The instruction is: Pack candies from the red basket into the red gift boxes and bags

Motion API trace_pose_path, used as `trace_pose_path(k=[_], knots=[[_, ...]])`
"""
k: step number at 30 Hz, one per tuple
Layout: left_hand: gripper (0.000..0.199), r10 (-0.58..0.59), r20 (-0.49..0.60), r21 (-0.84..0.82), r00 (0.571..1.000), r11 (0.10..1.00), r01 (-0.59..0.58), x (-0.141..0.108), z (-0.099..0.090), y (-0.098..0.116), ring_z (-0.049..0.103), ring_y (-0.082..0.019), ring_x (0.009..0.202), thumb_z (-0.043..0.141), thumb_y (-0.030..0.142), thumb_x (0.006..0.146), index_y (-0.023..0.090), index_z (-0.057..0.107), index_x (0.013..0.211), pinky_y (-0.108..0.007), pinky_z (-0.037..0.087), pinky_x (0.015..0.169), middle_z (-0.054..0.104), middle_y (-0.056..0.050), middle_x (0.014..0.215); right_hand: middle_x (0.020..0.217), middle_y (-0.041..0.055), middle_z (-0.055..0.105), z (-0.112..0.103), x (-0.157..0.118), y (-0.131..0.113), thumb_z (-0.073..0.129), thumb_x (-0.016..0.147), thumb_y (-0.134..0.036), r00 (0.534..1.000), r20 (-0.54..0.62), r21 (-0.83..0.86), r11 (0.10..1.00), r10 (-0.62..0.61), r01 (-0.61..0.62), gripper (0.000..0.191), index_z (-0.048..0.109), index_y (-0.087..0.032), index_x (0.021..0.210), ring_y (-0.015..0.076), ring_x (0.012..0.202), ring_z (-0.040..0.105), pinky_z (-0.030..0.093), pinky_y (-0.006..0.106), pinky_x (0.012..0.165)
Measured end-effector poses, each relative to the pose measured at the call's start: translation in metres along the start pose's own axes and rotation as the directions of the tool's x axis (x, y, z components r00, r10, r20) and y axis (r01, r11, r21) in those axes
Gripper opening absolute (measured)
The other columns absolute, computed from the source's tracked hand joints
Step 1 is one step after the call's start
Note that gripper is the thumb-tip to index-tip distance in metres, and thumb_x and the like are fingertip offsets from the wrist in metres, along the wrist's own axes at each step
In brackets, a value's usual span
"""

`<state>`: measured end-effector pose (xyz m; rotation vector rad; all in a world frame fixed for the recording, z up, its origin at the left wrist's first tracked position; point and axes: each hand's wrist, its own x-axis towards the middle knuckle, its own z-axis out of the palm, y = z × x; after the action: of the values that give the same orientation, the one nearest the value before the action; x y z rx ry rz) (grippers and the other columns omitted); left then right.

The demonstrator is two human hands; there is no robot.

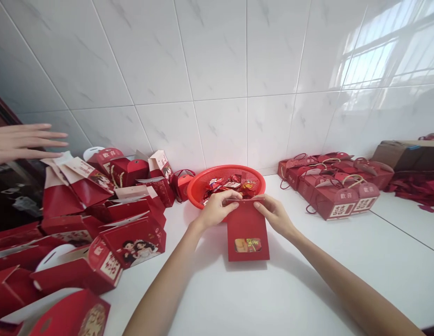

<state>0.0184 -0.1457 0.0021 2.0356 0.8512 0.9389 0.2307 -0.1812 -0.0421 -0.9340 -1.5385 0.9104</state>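
Note:
Between my hands is a red gift box (248, 233) with a small window near its bottom edge, through which wrapped sweets show. My left hand (219, 207) pinches the box's top edge at its left corner. At the right corner, my right hand (275, 215) grips the same edge with thumb and fingers. The top flaps look pressed together there. Just behind the box stands a red plastic basket (192, 191) holding wrapped sweets (234, 182), partly hidden by my hands.
Many red gift boxes (140, 240), several with open tops, crowd the left side. Boxes with cord handles (329, 196) stand at the right, near a cardboard box (395, 156) and dark red petal-like pieces (415, 186). Another person's hand (28, 142) reaches in at far left. A tiled wall (220, 130) rises behind.

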Motion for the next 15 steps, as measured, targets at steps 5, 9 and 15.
trace_pose_path(k=[5, 9, 15], knots=[[0.016, 0.065, -0.040, 0.114, 0.997, 0.992, -0.060, 0.000, 0.015, 0.002, 0.068, -0.022, 0.095, 0.058, 0.029, 0.088, 0.019, 0.070, 0.088, -0.031, 0.052, 0.087, 0.075, -0.006, 0.097, 0.096, 0.0067, 0.072, -0.008, 0.001, -0.003, 0.054, 0.090, -0.065, 0.998, -0.005, 0.108, 0.993, 0.056, -0.055, 0.046, 0.067, -0.020, 0.093, 0.0227, 0.088, 0.067, 0.054, 0.034, 0.078], [0.010, 0.107, -0.001, 0.112, 0.994, 0.988, -0.106, -0.002, 0.012, 0.002, 0.068, -0.022, 0.092, 0.063, 0.023, 0.079, 0.019, 0.071, 0.084, -0.031, 0.052, 0.086, 0.075, -0.006, 0.093, 0.092, 0.0059, 0.073, -0.011, 0.001, -0.002, 0.068, 0.080, -0.062, 0.991, 0.067, 0.158, 0.979, 0.119, -0.128, 0.044, 0.067, -0.020, 0.092, 0.0220, 0.082, 0.068, 0.055, 0.032, 0.071], [0.023, 0.030, -0.034, -0.046, 0.999, 0.998, -0.031, -0.003, 0.012, -0.002, 0.069, -0.024, 0.097, 0.068, 0.036, 0.082, 0.017, 0.074, 0.093, -0.034, 0.053, 0.088, 0.076, -0.009, 0.101, 0.089, 0.0051, 0.073, -0.014, 0.002, -0.006, 0.075, 0.074, -0.060, 0.988, 0.071, 0.250, 0.957, 0.134, -0.148, 0.044, 0.068, -0.019, 0.089, 0.0204, 0.081, 0.067, 0.054, 0.032, 0.075]])
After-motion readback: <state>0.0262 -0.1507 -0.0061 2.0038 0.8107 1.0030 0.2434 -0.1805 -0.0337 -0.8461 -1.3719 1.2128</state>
